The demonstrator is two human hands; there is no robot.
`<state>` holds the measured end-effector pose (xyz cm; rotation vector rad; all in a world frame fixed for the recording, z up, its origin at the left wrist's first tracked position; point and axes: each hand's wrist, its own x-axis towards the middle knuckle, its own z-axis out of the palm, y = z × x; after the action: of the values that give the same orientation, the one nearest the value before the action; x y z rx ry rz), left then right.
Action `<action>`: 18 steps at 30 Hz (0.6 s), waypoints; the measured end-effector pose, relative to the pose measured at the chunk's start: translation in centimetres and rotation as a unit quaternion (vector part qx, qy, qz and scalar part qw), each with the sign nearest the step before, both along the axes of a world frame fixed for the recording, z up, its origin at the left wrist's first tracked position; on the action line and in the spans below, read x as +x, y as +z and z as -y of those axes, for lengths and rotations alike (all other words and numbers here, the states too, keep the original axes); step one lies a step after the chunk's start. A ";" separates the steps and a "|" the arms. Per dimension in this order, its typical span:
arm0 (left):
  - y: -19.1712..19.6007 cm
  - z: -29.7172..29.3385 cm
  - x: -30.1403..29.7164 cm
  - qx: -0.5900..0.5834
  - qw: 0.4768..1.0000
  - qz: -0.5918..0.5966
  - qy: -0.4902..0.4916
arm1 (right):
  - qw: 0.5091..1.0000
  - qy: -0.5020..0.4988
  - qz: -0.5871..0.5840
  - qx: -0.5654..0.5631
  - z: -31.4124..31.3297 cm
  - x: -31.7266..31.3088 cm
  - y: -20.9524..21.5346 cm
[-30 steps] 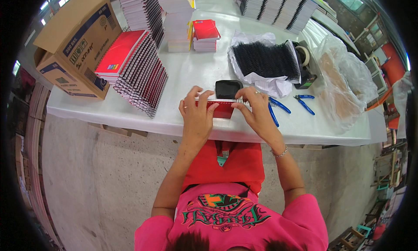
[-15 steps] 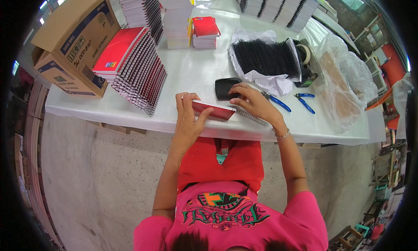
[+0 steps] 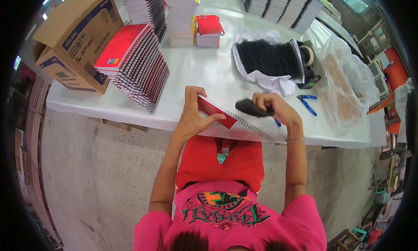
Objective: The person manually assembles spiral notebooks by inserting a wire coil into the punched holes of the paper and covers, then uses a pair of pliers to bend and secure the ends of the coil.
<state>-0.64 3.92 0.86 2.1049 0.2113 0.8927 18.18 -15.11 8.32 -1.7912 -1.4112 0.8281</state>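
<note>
Where the white table (image 3: 191,81) meets its near edge, the left hand (image 3: 193,114) grips a red-covered notebook (image 3: 213,113), fingers curled over its far edge and thumb pressed on the cover. The right hand (image 3: 274,109) is closed around a dark tool (image 3: 250,107) just above the notebook's spiral binding (image 3: 250,125); what kind of tool it is cannot be made out. Blue-handled pliers (image 3: 308,104) lie just right of that hand, partly hidden by it. To the left a slanted stack of red spiral notebooks (image 3: 137,64) leans beside a cardboard box (image 3: 74,38), whose contents are out of sight. Farther off, black binding coils (image 3: 270,58) rest on white paper, a tape dispenser (image 3: 310,68) at their right, crumpled clear plastic bags (image 3: 348,77) beyond.
</note>
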 end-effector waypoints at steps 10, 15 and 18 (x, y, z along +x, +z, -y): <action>-0.5 0.2 -0.1 -0.088 0.996 -0.019 -0.021 | 0.998 -0.052 0.023 -0.035 0.1 -2.3 1.2; 0.0 0.9 0.0 -0.162 0.985 -0.020 -0.050 | 0.990 -0.007 -0.128 0.062 1.5 -1.0 0.1; 0.0 0.9 0.0 -0.182 0.980 -0.035 -0.074 | 0.992 -0.122 0.014 -0.030 0.0 -2.2 1.1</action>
<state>-0.65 2.98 0.86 1.7860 0.2330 0.6384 15.99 -15.06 9.42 -1.9805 -1.1657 0.7258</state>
